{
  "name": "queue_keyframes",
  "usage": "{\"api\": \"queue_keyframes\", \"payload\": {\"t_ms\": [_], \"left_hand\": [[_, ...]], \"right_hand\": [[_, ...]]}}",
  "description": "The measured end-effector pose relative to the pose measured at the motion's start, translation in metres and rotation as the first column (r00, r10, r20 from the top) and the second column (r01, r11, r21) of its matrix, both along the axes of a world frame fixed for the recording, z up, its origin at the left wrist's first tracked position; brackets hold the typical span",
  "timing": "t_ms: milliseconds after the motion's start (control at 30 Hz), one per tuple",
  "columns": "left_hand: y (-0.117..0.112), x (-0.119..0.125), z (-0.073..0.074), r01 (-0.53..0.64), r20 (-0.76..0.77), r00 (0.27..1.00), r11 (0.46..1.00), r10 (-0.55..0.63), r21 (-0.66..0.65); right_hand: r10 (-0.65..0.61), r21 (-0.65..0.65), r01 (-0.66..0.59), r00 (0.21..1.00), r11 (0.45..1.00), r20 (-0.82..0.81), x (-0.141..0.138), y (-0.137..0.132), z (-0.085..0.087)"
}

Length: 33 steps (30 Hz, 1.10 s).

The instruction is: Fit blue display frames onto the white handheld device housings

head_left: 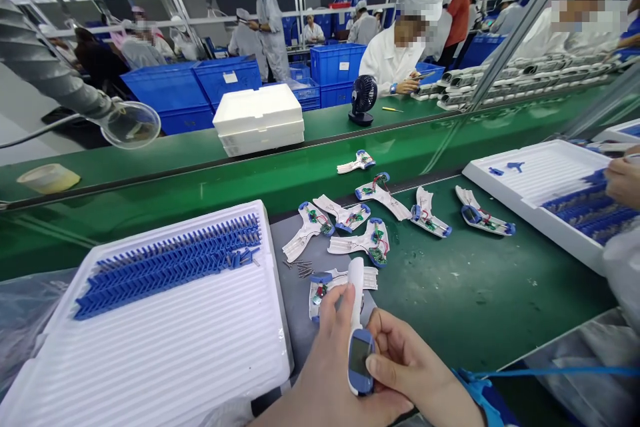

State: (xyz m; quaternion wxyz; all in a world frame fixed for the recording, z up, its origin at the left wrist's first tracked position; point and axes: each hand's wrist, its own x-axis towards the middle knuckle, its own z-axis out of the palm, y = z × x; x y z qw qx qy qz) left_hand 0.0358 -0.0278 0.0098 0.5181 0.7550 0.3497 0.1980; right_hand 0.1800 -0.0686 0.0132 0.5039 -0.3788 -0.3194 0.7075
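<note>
A white and blue handheld infrared thermometer, its dark display facing up, sits between both hands near the bench's front edge. My left hand wraps it from the left, fingers along the white handle. From the right, my right hand grips the blue display end, thumb beside the screen. Just beyond my fingers lies an open thermometer half, partly hidden by my left hand. Several more open halves with green circuit boards and red wires are spread farther back. Small screws lie on the grey mat.
On the left, a white foam tray holds rows of blue parts. A similar tray stands right, with a co-worker's hand over it. Across the green divider are foam boxes, a black fan and a seated person.
</note>
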Motion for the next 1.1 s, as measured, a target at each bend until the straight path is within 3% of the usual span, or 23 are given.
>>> {"api": "queue_keyframes", "payload": {"t_ms": [133,267,400,567,667,767,867,967,1033,1100], "left_hand": [[-0.003,0.001,-0.011,-0.090,0.116,0.991,0.984,0.072,0.155],[0.000,-0.006,-0.003,-0.026,0.177,0.984,0.998,0.017,0.049],[0.009,-0.011,0.011,0.034,0.115,0.993,0.999,-0.029,-0.043],[0.016,-0.010,0.014,0.063,0.038,0.998,0.976,-0.056,-0.207],[0.019,-0.011,0.016,0.122,0.100,0.990,0.946,-0.096,-0.300],[0.020,-0.014,0.018,0.161,0.084,0.987,0.920,-0.139,-0.356],[0.016,-0.012,0.011,0.126,-0.038,0.989,0.949,-0.142,-0.288],[0.012,-0.001,-0.005,0.107,-0.044,0.992,0.971,-0.119,-0.214],[0.011,0.007,-0.016,0.064,-0.025,0.997,0.979,-0.070,-0.195],[0.013,0.009,-0.023,0.021,-0.029,0.999,0.977,-0.028,-0.213]], "right_hand": [[0.021,-0.009,-0.021,0.999,1.000,-0.030,-0.001,0.002,0.010],[0.044,0.005,-0.044,0.990,0.999,-0.130,-0.004,0.003,0.018],[0.055,-0.015,-0.056,0.995,0.998,-0.085,-0.004,0.001,0.011],[0.022,-0.044,-0.025,0.998,0.999,-0.062,-0.005,-0.003,-0.002],[-0.004,-0.041,0.002,0.999,0.999,-0.050,-0.005,-0.002,0.000],[0.052,-0.034,-0.054,0.998,0.998,-0.039,-0.003,0.000,0.002],[0.045,-0.051,-0.047,0.998,0.998,-0.041,-0.003,0.001,0.000],[-0.015,-0.106,0.018,1.000,0.994,0.027,0.003,-0.001,0.001],[0.021,-0.132,0.002,0.985,0.991,0.172,0.019,-0.004,0.007],[0.126,-0.167,-0.061,0.901,0.984,0.415,0.048,-0.011,0.016]]}}
